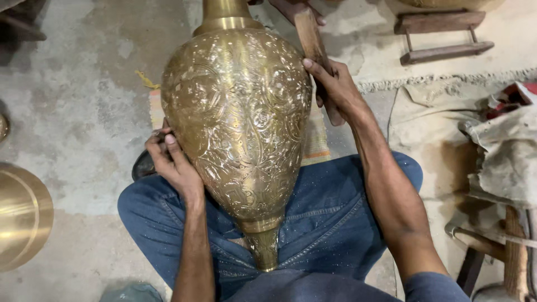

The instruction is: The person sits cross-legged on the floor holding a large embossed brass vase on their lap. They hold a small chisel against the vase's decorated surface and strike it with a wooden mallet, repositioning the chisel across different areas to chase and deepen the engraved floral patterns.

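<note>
A large engraved brass vase (240,117) lies across my lap, its narrow end pointing toward me and its wide neck away. My left hand (170,159) presses against the vase's left flank, fingers curled, thumb on the metal; whether it holds a small tool is hidden. My right hand (333,86) grips a flat wooden mallet (310,36) held against the vase's right side, its upper end sticking up past my fingers.
I sit cross-legged in blue jeans on a concrete floor. A brass bowl (19,215) lies at the left edge. A small wooden stool (439,36) stands at the back right. Crumpled cloth (503,151) and wooden tool handles (514,251) lie at the right.
</note>
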Tool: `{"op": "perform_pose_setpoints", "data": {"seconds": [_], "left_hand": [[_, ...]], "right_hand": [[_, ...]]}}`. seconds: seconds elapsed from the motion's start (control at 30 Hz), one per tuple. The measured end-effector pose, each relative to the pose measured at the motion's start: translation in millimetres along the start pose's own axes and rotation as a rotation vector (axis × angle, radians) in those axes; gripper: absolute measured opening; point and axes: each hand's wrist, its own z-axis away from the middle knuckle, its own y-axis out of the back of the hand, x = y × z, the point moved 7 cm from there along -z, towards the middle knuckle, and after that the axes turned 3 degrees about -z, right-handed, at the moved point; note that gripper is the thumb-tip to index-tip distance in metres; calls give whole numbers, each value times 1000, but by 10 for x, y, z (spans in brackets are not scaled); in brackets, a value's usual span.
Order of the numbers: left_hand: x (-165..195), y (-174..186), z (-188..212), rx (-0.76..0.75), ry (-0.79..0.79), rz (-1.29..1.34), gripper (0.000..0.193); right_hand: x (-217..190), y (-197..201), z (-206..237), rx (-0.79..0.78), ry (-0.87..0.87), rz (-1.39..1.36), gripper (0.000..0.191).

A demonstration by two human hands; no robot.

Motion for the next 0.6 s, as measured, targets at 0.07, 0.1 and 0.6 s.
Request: {"op": "perform_pose_setpoints", "data": {"seconds": [0.07,0.1,0.6], "left_hand": [[118,-7,-1,-16,-37,48,25],[227,-3,3,-18,-79,59,24],[1312,-1104,-417,-595,-497,-57,30]], "right_hand": [[16,13,-17,0,11,41,65],[34,26,-30,1,5,42,63],[-1005,362,318,266,1042,996,52]]}}
